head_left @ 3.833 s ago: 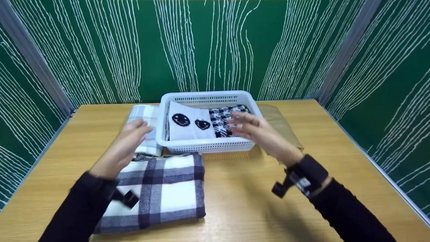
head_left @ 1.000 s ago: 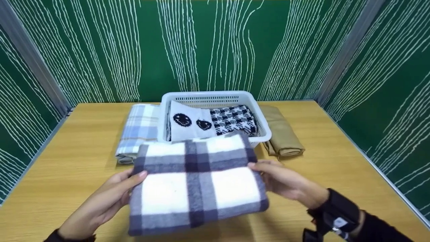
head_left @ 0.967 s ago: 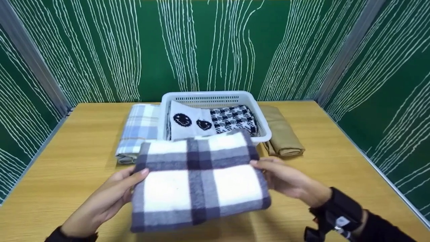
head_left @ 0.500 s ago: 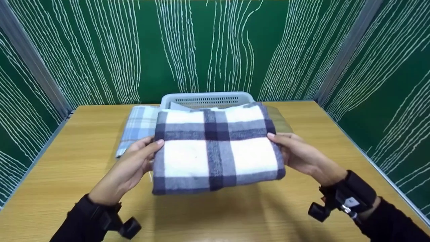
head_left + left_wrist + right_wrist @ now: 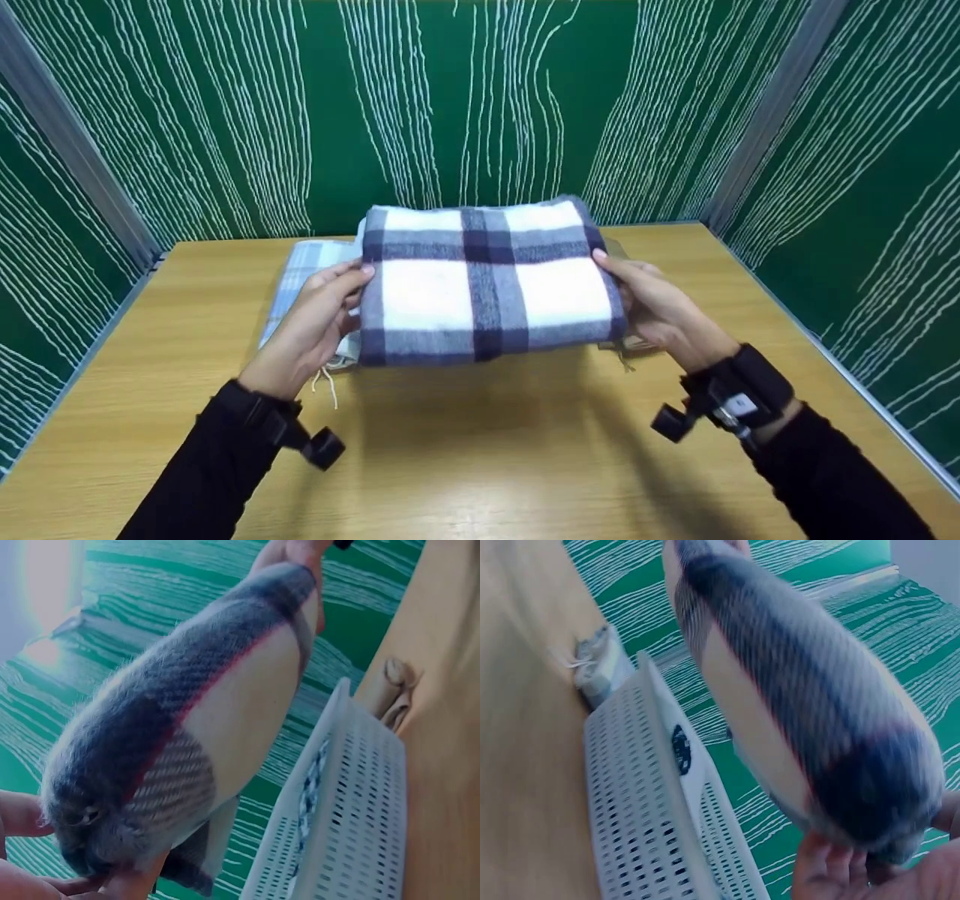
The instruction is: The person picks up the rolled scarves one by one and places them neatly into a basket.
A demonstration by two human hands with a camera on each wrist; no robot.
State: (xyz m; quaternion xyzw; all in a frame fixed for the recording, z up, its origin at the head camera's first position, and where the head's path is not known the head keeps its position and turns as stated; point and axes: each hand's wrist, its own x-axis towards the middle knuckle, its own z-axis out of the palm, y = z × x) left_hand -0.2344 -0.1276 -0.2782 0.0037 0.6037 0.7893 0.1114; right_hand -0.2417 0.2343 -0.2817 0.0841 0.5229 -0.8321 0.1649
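From your head camera, going left to right: your left hand (image 5: 311, 330) grips the left edge of the folded plaid blanket (image 5: 487, 281), thumb on top and fingers curled beneath, and your right hand (image 5: 656, 307) grips the right edge the same way. You hold the blanket level in the air, clear of the wooden table (image 5: 465, 450), and it hides nearly everything behind it; only a strip of the light blue checked cloth (image 5: 300, 274) shows at its left.

Your wrist cameras show what the head view cannot. In the left wrist view the white perforated basket (image 5: 360, 817) sits on the table below the blanket's thick folded edge (image 5: 180, 720), with a tan folded cloth (image 5: 394, 686) just beside its far side. The right wrist view shows the basket (image 5: 649, 802) from the other side, a black mark on white fabric (image 5: 680, 750) inside it, and your fingertips (image 5: 832, 870) under the blanket.

Green panels with white wavy lines (image 5: 225, 112) wall the table on three sides.
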